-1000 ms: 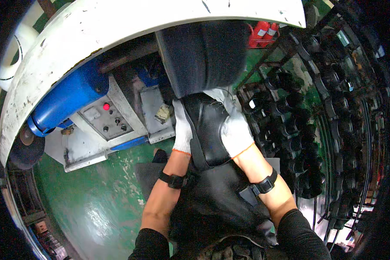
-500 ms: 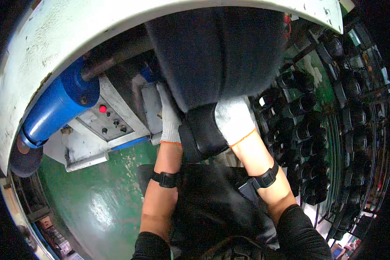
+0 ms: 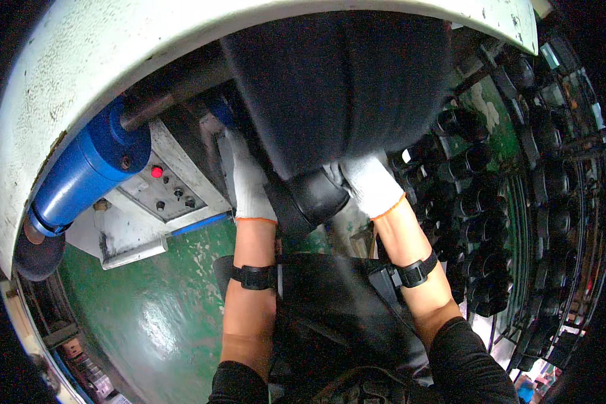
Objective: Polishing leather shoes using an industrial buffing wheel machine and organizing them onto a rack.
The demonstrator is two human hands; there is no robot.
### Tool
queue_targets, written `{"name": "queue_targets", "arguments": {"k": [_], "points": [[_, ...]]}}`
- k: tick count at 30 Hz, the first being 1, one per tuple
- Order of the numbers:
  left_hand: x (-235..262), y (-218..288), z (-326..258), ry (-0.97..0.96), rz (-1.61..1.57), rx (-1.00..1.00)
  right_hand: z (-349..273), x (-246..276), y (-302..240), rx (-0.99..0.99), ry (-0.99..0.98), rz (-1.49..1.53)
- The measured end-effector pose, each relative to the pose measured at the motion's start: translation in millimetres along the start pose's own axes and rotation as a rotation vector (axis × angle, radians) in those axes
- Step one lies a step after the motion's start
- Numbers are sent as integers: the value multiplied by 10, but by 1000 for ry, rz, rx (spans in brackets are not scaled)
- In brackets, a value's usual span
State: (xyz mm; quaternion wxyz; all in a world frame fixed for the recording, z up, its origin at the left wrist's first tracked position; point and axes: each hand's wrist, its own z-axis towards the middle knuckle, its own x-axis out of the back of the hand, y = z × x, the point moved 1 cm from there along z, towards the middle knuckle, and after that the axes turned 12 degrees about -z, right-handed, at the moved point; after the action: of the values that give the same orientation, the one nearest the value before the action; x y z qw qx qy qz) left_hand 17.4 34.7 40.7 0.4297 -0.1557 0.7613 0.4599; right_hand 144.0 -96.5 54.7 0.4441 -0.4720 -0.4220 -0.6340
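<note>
A large black rubber sheet (image 3: 343,87) hangs from the white drum (image 3: 81,74) of a machine at the top of the view. My left hand (image 3: 249,182), in a white glove, grips the sheet's left edge. On the right side, my right hand (image 3: 370,183), also gloved, holds its lower end, which is rolled into a thick black fold (image 3: 310,198) between both hands. A black strap circles each wrist.
A blue cylinder (image 3: 87,172) and a grey control panel (image 3: 165,192) with a red button stand at the left. Racks of several black rubber parts (image 3: 518,202) fill the right side. The green floor (image 3: 141,316) lies below.
The black sheet has come closer and now fills the upper middle. Both hands have moved up with its lower end, which is now rolled more tightly.
</note>
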Motion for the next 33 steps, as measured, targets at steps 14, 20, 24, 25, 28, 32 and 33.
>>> {"name": "queue_targets", "arguments": {"k": [14,20,24,25,28,32,33], "points": [[419,-389,-115,18,-321,352,51,-190,32,-135,-244,148],[516,-372,-46,56,-261,228,80,29,-12,-56,-205,19],[144,-410,-115,48,-109,164,-79,-96,227,-2,35,-5],[153,-366,-130,86,-103,168,-40,-96,180,0,154,61],[160,-298,-157,171,-71,169,82,-132,70,-237,146,518],[113,-250,-173,203,67,124,109,6,12,-681,-405,1093],[119,-242,-181,193,119,112,103,3,12,-663,-413,1096]]}}
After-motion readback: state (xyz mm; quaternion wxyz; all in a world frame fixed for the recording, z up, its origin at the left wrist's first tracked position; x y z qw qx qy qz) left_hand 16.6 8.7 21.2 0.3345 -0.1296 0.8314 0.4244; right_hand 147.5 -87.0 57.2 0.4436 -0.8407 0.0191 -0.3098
